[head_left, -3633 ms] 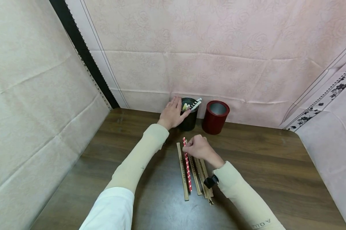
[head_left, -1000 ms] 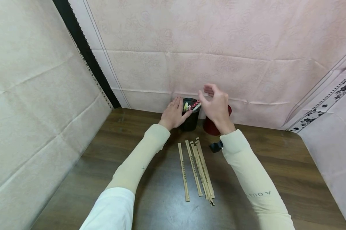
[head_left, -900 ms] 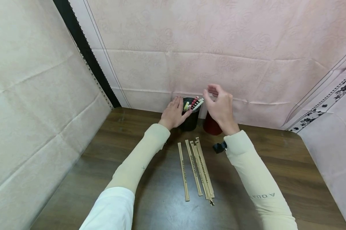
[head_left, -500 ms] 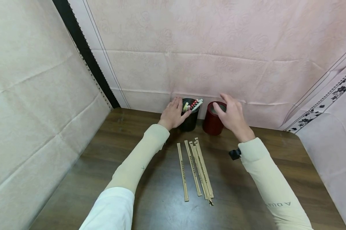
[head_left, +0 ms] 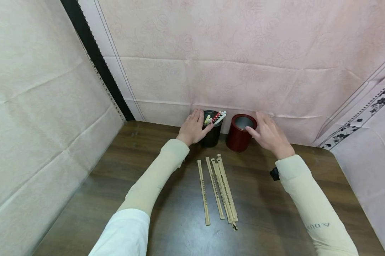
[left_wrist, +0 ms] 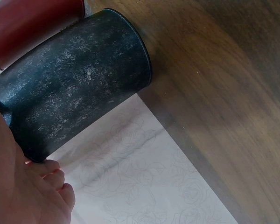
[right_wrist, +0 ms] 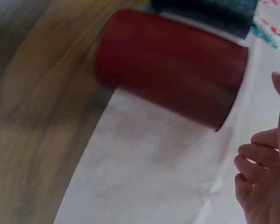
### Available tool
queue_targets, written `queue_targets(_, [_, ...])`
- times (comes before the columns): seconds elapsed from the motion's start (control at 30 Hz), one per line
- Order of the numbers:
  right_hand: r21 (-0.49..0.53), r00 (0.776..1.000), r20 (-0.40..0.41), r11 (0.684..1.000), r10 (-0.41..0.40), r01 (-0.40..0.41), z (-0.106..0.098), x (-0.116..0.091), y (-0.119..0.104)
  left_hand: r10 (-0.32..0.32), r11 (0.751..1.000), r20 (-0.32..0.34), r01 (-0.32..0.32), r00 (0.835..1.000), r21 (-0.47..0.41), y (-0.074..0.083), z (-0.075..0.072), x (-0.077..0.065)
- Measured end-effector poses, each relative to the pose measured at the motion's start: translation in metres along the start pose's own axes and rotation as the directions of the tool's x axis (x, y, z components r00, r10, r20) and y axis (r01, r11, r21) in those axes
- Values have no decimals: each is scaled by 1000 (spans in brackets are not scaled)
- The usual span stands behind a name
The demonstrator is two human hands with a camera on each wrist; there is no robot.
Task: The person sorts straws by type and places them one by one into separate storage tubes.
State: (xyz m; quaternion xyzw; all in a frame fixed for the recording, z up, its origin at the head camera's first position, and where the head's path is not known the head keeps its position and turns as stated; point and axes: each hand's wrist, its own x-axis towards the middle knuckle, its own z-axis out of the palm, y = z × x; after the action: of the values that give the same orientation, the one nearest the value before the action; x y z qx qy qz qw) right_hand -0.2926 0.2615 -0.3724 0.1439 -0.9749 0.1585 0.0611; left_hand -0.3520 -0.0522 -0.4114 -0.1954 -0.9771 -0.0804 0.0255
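My left hand (head_left: 193,128) rests against the left side and rim of a black can (head_left: 210,137), its fingers extended behind and thumb across the front. Several patterned paper straws (head_left: 219,116) stand in that can, among them a red one with white dots. Just right of it is a dark red can (head_left: 238,139); its visible inside is grey. My right hand (head_left: 270,134) is held at the red can's right side with thumb and fingers apart. In the right wrist view a gap shows between that hand and the red can (right_wrist: 172,65).
Several narrow tan paper sleeves (head_left: 222,192) with dark print lie lengthwise on the wooden table (head_left: 122,199), in front of the cans. Pale patterned cloth (head_left: 237,71) hangs behind the cans, close to them, and along both sides.
My right hand earlier pinched the red dotted straw over the sleeves; that straw now stands in the black can. The right hand has moved off to the red can's right. My left hand stays put.
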Motion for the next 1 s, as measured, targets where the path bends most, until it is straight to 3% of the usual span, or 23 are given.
queue_targets(0.3, [-80,996,90,997,18,-11,14,7,12,-2,1000,6,2,1000,1,1,1,-1])
queue_targets(0.87, [-117,991,127,993,40,-25,31,16,10,8,1000,10,-8,1000,1,0,1,-1])
queue_targets(1.0, [-116,991,129,993,41,-26,31,18,9,5,999,17,-6,1000,43,-1,-3,1])
